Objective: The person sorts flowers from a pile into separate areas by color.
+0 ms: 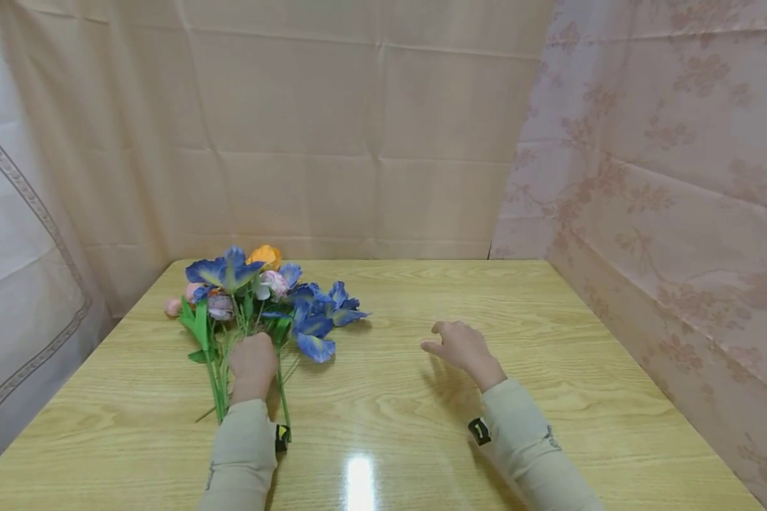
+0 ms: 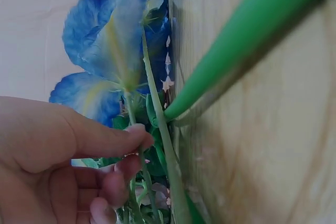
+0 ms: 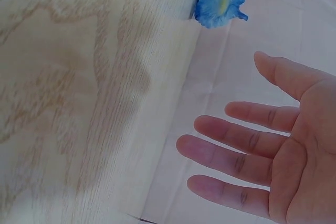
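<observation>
A bunch of artificial flowers lies on the left side of the table, with blue irises (image 1: pixel 316 323), an orange flower (image 1: pixel 265 255) and pink-and-white blooms (image 1: pixel 273 284) among them. My left hand (image 1: pixel 253 362) is over their green stems. In the left wrist view, its thumb and forefinger pinch the thin stem of a blue iris (image 2: pixel 121 51). A thick green stem (image 2: pixel 226 40) crosses close to that camera. To the right, apart from the flowers, my right hand (image 1: pixel 463 351) hovers above the table with its fingers spread and nothing in it, as the right wrist view confirms.
The wood-grain table (image 1: pixel 390 397) reaches back to a beige curtain (image 1: pixel 358 142). Floral cloth (image 1: pixel 677 177) hangs along the right side, and a pale cloth (image 1: pixel 25 248) on the left. Pink buds (image 1: pixel 173 306) lie at the bunch's left edge.
</observation>
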`<state>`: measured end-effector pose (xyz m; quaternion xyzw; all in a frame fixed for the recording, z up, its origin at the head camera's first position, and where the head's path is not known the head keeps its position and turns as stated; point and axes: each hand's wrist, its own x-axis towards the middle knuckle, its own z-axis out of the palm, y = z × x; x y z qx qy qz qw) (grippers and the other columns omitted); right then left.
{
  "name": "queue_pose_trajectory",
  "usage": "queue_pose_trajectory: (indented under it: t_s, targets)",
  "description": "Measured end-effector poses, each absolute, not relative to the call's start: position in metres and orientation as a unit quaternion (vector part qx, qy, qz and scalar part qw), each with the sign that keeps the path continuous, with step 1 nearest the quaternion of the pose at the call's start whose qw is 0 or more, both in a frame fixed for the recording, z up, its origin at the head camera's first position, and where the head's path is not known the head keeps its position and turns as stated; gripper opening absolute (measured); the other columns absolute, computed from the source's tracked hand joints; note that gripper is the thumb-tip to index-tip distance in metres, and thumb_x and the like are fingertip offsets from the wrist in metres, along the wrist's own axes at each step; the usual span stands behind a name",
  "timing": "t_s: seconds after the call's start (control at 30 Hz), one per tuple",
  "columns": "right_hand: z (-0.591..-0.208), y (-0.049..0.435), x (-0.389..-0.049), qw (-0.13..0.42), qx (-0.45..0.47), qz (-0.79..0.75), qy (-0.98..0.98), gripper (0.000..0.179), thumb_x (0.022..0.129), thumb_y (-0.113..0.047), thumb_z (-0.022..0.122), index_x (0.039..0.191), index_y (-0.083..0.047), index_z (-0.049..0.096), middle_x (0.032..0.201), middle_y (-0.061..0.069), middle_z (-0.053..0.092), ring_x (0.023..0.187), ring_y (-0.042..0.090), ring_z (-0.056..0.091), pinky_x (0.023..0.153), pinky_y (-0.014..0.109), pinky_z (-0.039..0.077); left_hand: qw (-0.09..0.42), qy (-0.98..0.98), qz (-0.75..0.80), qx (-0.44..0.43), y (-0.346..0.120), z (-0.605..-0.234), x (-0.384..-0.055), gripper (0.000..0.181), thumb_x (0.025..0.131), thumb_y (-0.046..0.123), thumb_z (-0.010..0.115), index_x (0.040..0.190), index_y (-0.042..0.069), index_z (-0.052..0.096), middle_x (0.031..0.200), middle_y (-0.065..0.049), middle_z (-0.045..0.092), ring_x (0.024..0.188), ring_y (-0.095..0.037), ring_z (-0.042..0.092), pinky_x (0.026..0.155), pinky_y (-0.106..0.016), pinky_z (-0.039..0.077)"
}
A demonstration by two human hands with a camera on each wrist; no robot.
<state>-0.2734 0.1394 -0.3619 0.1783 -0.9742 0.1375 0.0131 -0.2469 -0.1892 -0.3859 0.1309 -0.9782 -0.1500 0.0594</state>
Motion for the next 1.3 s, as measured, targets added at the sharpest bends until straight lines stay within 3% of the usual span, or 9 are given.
queue_pose_trajectory:
  t_s: [0.27,0.43,0.6,0.7,0.93,1.07,1.3]
  targets:
    - [-0.362,0.137,-0.272,0.008,0.184,0.135,-0.974,0.043,0.085,-0.034,0.059,0.11,0.001,0.059,0.096,0.014,0.064,0.068,0.019,0.059,0.052,0.031,0.047,0.13,-0.965,-0.184,0.135,-0.186,-0.382,-0.245,0.019,0.084,0.002,0.048,0.073,-0.005,0.062,0.077,-0.028,0.06,0.066,-0.04,0.058,0.049,-0.049,0.045]
    - [-0.364,0.135,-0.272,0.007,0.185,0.139,-0.973,0.044,0.085,-0.034,0.059,0.111,0.001,0.059,0.085,0.01,0.065,0.067,0.017,0.059,0.051,0.029,0.046,0.23,-0.947,-0.199,0.105,-0.182,-0.381,-0.246,0.011,0.082,0.007,0.061,0.08,-0.002,0.066,0.077,-0.02,0.06,0.068,-0.038,0.058,0.054,-0.049,0.046]
    - [-0.365,0.134,-0.273,0.004,0.187,0.147,-0.971,0.043,0.085,-0.031,0.06,0.11,0.003,0.058,0.081,0.009,0.065,0.066,0.016,0.059,0.056,0.03,0.047,0.335,-0.913,-0.221,0.068,-0.177,-0.381,-0.249,0.01,0.081,0.004,0.063,0.083,-0.005,0.064,0.077,-0.021,0.058,0.069,-0.04,0.057,0.061,-0.049,0.046]
    - [-0.366,0.133,-0.273,0.001,0.185,0.159,-0.97,0.043,0.085,-0.03,0.061,0.11,0.004,0.058,0.085,0.011,0.065,0.071,0.019,0.061,0.061,0.033,0.049,0.366,-0.902,-0.224,0.045,-0.173,-0.375,-0.248,0.01,0.081,0.005,0.064,0.082,-0.005,0.064,0.075,-0.02,0.058,0.067,-0.037,0.056,0.06,-0.047,0.047]
    - [-0.371,0.129,-0.273,-0.003,0.194,0.183,-0.964,0.041,0.085,-0.028,0.061,0.109,0.005,0.058,0.096,0.017,0.063,0.083,0.025,0.061,0.07,0.038,0.049,0.376,-0.89,-0.259,0.003,-0.158,-0.36,-0.243,0.009,0.081,0.004,0.064,0.083,-0.005,0.065,0.076,-0.018,0.059,0.07,-0.036,0.057,0.063,-0.045,0.047]
    - [-0.372,0.127,-0.272,0.004,0.198,0.199,-0.96,0.039,0.085,-0.027,0.061,0.109,0.005,0.059,0.094,0.016,0.063,0.082,0.024,0.061,0.071,0.037,0.049,0.382,-0.873,-0.3,-0.046,-0.145,-0.352,-0.242,0.008,0.078,0.002,0.066,0.079,-0.006,0.065,0.075,-0.019,0.062,0.069,-0.035,0.059,0.063,-0.044,0.047]
    - [-0.369,0.119,-0.263,0.013,0.24,0.278,-0.93,0.033,0.084,-0.02,0.062,0.105,0.006,0.06,0.081,0.009,0.062,0.072,0.017,0.057,0.065,0.031,0.048,0.314,-0.857,-0.393,-0.117,-0.114,-0.351,-0.238,0.006,0.077,0.0,0.066,0.074,-0.005,0.066,0.067,-0.012,0.063,0.057,-0.023,0.059,0.052,-0.033,0.048]
